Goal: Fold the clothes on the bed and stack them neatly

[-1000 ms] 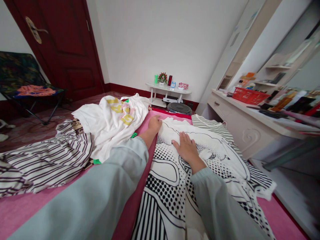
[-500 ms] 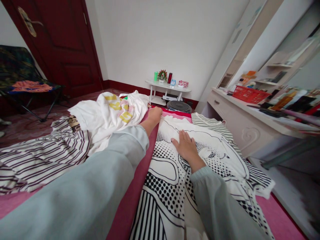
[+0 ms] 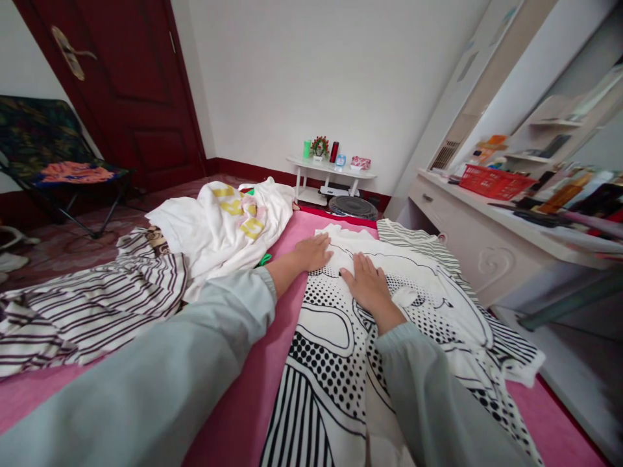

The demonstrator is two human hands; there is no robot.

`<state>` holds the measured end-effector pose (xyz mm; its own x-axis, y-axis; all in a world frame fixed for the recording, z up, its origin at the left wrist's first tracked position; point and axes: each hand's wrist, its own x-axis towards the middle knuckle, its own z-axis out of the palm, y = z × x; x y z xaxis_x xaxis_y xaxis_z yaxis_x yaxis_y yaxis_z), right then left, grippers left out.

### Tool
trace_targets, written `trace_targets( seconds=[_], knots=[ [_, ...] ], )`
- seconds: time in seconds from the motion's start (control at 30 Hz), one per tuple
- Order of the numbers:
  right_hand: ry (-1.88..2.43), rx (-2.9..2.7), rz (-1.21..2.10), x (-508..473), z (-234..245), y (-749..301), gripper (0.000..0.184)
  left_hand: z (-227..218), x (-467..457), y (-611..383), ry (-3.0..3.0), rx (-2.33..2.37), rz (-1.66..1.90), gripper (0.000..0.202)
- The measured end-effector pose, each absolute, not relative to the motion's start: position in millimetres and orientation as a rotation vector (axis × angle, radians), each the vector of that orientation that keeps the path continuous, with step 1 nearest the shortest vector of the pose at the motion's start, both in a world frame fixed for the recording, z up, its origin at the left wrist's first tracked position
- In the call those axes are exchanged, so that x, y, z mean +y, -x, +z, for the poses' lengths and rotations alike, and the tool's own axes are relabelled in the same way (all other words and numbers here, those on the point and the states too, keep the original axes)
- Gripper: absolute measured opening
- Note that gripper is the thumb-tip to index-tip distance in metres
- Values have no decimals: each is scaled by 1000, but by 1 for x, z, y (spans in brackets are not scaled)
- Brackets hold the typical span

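A white garment with black dots, stripes and line drawings [image 3: 326, 327] lies spread over the pink bed cover [image 3: 272, 363]. On its upper left edge rests my left hand [image 3: 313, 251], palm down with the fingers stretched out. My right hand [image 3: 368, 282] lies flat near the middle of its upper part, fingers extended, thumb apart. Neither hand grips the cloth. Left of my left forearm is a crumpled white garment with yellow and pink print [image 3: 228, 220]. Beside it lies a striped garment [image 3: 97, 298] in loose folds.
A thin-striped garment [image 3: 413, 237] lies beyond the dotted one. On the right stands a dressing table [image 3: 467, 240] with a red basket [image 3: 494, 181] and bottles. A low white stand [image 3: 331, 167] is by the far wall. Far left are a folding chair [image 3: 43, 139] and a dark red door [image 3: 126, 84].
My left hand has gone from closed at the garment's far left edge to flat upon the cloth, nearer to me. My right hand stays on the garment. The view has shifted slightly.
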<state>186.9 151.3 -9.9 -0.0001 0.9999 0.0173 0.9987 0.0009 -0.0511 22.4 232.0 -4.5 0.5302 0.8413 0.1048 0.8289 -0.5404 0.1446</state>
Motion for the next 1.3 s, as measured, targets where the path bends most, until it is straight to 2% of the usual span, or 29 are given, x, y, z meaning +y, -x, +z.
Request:
trace_targets(
  seconds=[0.2, 0.33, 0.47, 0.67, 0.77, 0.87, 1.0, 1.1, 1.27, 1.3],
  knots=[
    [2178, -2171, 68, 154, -12, -190, 70, 19, 208, -46, -2526, 1719, 158, 52],
    [2172, -2167, 74, 157, -15, -190, 67, 5, 139, -45, -2572, 1595, 171, 56],
    [2166, -2168, 63, 155, -17, -190, 68, -13, 90, -31, -2548, 1603, 407, 62],
    [2270, -2326, 93, 156, 22, -200, 70, -13, 85, -30, -2509, 1706, 475, 65],
    [2369, -2261, -196, 153, 44, -194, 60, -16, 86, -32, -2480, 1771, 524, 66],
    [2019, -2297, -397, 144, 37, -184, 55, -20, 86, -32, -2478, 1770, 539, 65],
    [2085, -2285, -13, 142, 7, -185, 64, -20, 86, -31, -2484, 1733, 549, 64],
    [2101, -2291, 175, 151, 7, -196, 67, -20, 87, -30, -2478, 1740, 553, 63],
    [2178, -2146, 74, 137, 43, -255, 45, -23, 88, -30, -2485, 1733, 558, 63],
    [2255, -2054, 16, 128, 48, -275, 46, -24, 88, -30, -2487, 1729, 561, 63]
  ],
)
